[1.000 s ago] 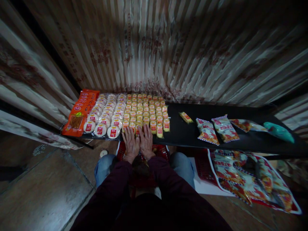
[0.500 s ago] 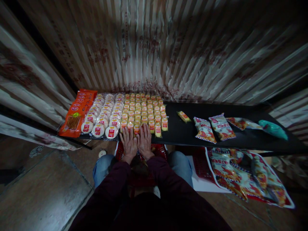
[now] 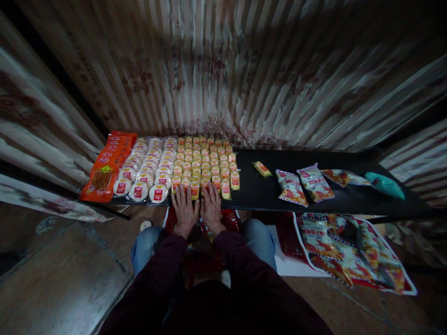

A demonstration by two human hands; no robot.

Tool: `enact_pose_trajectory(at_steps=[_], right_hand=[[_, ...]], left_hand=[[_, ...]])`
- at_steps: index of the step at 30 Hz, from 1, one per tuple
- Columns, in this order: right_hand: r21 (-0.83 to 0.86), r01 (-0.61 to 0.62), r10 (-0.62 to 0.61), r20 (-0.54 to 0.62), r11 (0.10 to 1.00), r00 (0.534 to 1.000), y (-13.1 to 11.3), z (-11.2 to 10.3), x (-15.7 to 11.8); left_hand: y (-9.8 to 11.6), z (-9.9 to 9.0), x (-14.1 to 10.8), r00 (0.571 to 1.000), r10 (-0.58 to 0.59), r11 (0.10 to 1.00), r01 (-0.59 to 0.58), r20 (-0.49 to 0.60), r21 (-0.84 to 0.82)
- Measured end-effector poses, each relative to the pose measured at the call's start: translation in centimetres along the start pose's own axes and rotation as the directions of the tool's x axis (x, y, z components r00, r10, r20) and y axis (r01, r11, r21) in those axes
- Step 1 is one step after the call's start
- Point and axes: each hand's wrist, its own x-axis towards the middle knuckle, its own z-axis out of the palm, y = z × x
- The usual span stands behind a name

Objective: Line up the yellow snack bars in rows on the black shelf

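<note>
Rows of small yellow wrapped snack cakes [image 3: 206, 163] cover the middle-left of a black shelf [image 3: 251, 197]. At their front edge lies my left hand [image 3: 185, 209], fingers stretched out and fingertips against the nearest cakes. Beside it, my right hand [image 3: 211, 207] is also spread flat, its fingertips touching the front cakes. Neither hand grasps anything. Left of the yellow cakes stand columns of round white wrapped crackers [image 3: 139, 190]. One yellow cake [image 3: 261, 169] lies alone, tilted, to the right of the rows.
Orange snack packets [image 3: 104, 167] overlap at the shelf's left end. Chip-like bags [image 3: 291, 187] and a teal packet [image 3: 386, 186] lie on the right. Below, a red basket [image 3: 296, 232] holds several more bags. Striped sheeting [image 3: 209, 70] hangs behind the shelf.
My view has shifted slightly, so the shelf's contents sit a little farther left. Both hands have drawn back slightly from the front cakes, and more of those cakes shows.
</note>
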Motion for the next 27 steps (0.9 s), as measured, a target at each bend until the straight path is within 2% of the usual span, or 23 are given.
enact_pose_trajectory(at_steps=[9, 19, 27], right_hand=[[-0.032, -0.007, 0.007, -0.017, 0.999, 1.000, 0.0, 0.1, 0.0], [-0.057, -0.009, 0.009, -0.011, 0.998, 1.000, 0.0, 0.4, 0.0], [-0.037, -0.007, 0.007, -0.021, 0.999, 1.000, 0.0, 0.2, -0.4]], left_hand=[[0.5, 0.3, 0.2, 0.999, 0.012, 0.999, -0.014, -0.043, -0.043], [0.5, 1.1, 0.2, 1.000, 0.017, 1.000, -0.017, 0.008, -0.022], [0.6, 1.2, 0.1, 0.998, 0.020, 0.996, -0.024, 0.057, 0.083]])
